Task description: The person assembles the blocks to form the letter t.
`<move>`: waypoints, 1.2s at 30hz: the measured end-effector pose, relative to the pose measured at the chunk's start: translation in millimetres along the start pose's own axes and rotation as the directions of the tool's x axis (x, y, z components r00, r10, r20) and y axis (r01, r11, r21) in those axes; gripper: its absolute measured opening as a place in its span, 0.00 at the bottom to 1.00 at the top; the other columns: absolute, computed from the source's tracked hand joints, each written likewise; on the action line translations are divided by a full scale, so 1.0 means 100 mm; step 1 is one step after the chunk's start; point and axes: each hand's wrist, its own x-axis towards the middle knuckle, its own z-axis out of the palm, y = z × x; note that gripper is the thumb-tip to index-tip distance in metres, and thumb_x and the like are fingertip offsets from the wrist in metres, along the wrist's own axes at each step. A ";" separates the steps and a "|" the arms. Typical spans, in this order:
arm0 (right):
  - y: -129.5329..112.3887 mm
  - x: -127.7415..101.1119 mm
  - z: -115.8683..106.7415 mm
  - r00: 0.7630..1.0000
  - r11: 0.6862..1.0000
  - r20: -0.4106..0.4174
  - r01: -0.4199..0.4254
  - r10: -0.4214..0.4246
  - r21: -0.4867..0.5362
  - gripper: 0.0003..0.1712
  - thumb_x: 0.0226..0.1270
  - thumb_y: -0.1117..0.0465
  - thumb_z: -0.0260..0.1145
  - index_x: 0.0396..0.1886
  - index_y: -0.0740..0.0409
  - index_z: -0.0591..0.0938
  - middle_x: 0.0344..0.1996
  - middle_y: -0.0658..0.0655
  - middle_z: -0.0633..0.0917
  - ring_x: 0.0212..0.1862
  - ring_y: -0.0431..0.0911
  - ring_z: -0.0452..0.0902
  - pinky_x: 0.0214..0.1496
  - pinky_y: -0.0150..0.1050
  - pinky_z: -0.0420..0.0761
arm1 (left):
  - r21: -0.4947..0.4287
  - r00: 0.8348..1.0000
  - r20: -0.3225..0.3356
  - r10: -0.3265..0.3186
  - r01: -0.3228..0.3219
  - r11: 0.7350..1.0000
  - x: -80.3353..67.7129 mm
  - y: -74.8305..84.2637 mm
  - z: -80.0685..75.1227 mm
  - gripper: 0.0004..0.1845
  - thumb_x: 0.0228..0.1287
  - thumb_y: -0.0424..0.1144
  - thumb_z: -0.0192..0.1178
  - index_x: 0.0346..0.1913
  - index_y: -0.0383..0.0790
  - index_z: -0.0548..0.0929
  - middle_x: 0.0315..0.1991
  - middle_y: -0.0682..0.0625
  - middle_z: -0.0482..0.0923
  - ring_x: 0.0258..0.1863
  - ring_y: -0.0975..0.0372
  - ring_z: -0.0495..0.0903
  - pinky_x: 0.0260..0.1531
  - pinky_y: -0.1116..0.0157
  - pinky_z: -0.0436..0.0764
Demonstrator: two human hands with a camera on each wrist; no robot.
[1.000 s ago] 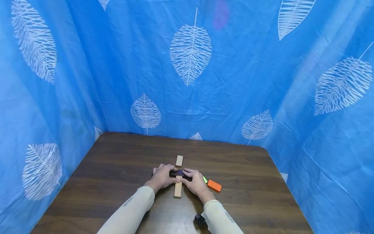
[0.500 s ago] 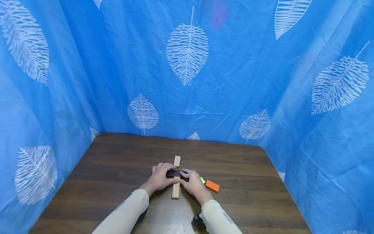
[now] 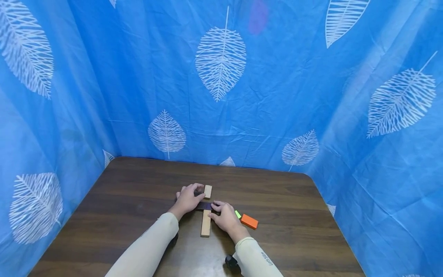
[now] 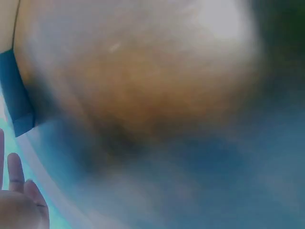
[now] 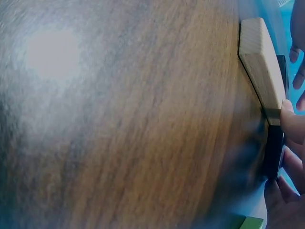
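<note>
A dark flat block [image 3: 205, 206] lies crosswise between two pale wooden blocks. The longer wooden block [image 3: 205, 226] runs from it toward the person; the shorter wooden block [image 3: 208, 191] lies just beyond it. My right hand [image 3: 226, 218] holds the right end of the dark block, its thumb near the end of the longer wooden block [image 5: 259, 67]. My left hand [image 3: 187, 201] hovers at the left of the shorter block, thumb and index finger spread apart close to it. In the left wrist view the left hand's fingers [image 4: 16, 174] look extended, with much of that view blurred.
An orange block [image 3: 249, 221] and a yellow-green block [image 3: 237, 214] lie right of the right hand. The brown wooden table [image 3: 287, 215] ends at a blue curtain [image 3: 221, 127] with white leaf prints, which surrounds it at the back and both sides.
My left hand has left the dark block and moved away from the person toward the shorter wooden block. The right hand stays at the dark block; the head view has shifted slightly.
</note>
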 end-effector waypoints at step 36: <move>-0.03 -0.01 0.00 1.000 1.000 0.013 -0.020 0.020 -0.012 0.26 0.61 0.50 0.67 0.58 0.54 0.78 0.63 0.53 0.76 0.67 0.54 0.68 0.66 0.50 0.67 | 0.037 0.985 0.160 -0.069 0.064 0.997 0.24 0.03 0.06 0.23 0.55 0.50 0.67 0.54 0.50 0.79 0.30 0.57 0.76 0.45 0.55 0.69 0.48 0.46 0.52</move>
